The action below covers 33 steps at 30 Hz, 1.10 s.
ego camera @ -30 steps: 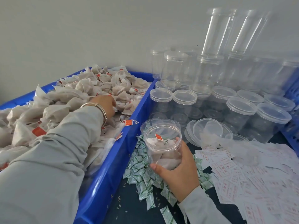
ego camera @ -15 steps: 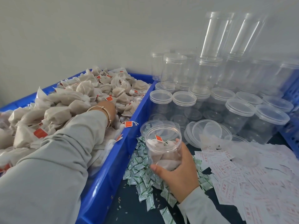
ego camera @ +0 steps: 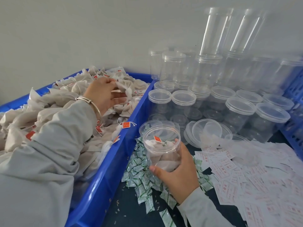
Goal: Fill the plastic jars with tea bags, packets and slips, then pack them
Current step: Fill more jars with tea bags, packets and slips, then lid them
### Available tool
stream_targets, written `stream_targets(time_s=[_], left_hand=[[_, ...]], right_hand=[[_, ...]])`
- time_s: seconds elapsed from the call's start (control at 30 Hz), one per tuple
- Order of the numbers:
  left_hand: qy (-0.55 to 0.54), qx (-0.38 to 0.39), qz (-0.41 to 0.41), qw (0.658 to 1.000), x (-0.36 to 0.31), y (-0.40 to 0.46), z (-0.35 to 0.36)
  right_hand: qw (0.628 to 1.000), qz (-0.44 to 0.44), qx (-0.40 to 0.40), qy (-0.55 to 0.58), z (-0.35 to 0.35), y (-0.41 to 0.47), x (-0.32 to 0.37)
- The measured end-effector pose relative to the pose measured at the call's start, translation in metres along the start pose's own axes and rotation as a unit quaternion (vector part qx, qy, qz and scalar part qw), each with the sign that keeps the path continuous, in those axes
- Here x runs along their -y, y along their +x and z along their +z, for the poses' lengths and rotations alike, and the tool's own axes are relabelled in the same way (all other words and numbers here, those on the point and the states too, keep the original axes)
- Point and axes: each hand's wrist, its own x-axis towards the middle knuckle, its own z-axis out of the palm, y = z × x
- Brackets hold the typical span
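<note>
Dark surface (ego camera: 124, 208) under a pale wall carries our work. At lower centre of the frame our right hand (ego camera: 177, 176) grips an open plastic jar (ego camera: 161, 149) partly filled with tea bags. Green-printed packets (ego camera: 141, 181) lie beneath it, white slips (ego camera: 255, 185) to the right. In the blue bin (ego camera: 105, 177) at left, our left hand (ego camera: 103, 94) pinches a tea bag (ego camera: 125, 86). Lidded empty jars (ego camera: 239, 112) stand behind.

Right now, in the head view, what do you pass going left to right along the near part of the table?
Blue bin of tea bags → green-printed packets → open jar held in the right hand → white slips.
</note>
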Motion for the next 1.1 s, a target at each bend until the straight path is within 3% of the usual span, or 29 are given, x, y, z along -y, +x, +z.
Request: stream_targets(time_s=[0.17,0.37,0.47,0.73,0.87,0.93,1.0,1.1], left_hand=[[-0.069,0.173,-0.017,0.982,-0.004,-0.030,0.019],[0.014,0.335,-0.068,0.940,0.014,-0.046,0.036],[0.092,0.382,-0.053,0.918,0.025,-0.050,0.040],[0.314,0.398,0.077,0.859,0.021,-0.054,0.037],[0.484,0.399,0.159,0.762,0.021,-0.061,0.041],[0.519,0.406,0.165,0.734,0.023,-0.065,0.044],[0.526,0.396,0.173,0.732,0.022,-0.067,0.046],[0.498,0.307,0.204,0.785,0.015,-0.058,0.039]], right_hand=[[1.000,0.000,-0.001,-0.005,0.000,0.000,0.000],[1.000,-0.012,0.003,0.001,-0.001,0.000,0.001],[1.000,-0.017,-0.001,-0.005,0.000,0.001,0.001],[1.000,-0.025,-0.011,0.006,0.001,0.002,0.000],[0.999,-0.042,-0.006,0.026,0.000,0.003,0.000],[0.997,-0.051,0.001,0.057,-0.001,0.004,-0.001],[0.996,-0.047,0.009,0.073,-0.002,0.004,-0.002],[0.997,-0.041,0.013,0.068,-0.001,0.003,-0.004]])
